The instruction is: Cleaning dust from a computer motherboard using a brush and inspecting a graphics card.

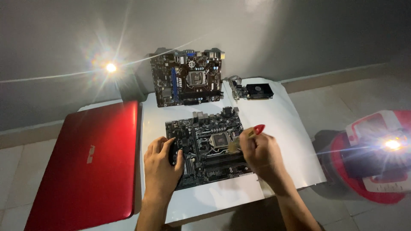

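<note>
A black motherboard (pixel 214 147) lies flat on a white sheet (pixel 278 128) in front of me. My left hand (pixel 162 164) rests on the board's left edge, fingers curled over it. My right hand (pixel 259 152) is closed around a small brush with a red handle (pixel 258 128). Its bristles (pixel 234 146) touch the board just right of the square processor socket (pixel 220 139). A second motherboard (pixel 187 77) leans upright against the wall behind.
A closed red laptop (pixel 87 164) lies to the left. A small graphics card (pixel 253 91) sits at the back right of the sheet. A red-and-white lamp (pixel 372 156) shines at the right, on a tiled floor. Another bright light (pixel 111 67) glares at the back left.
</note>
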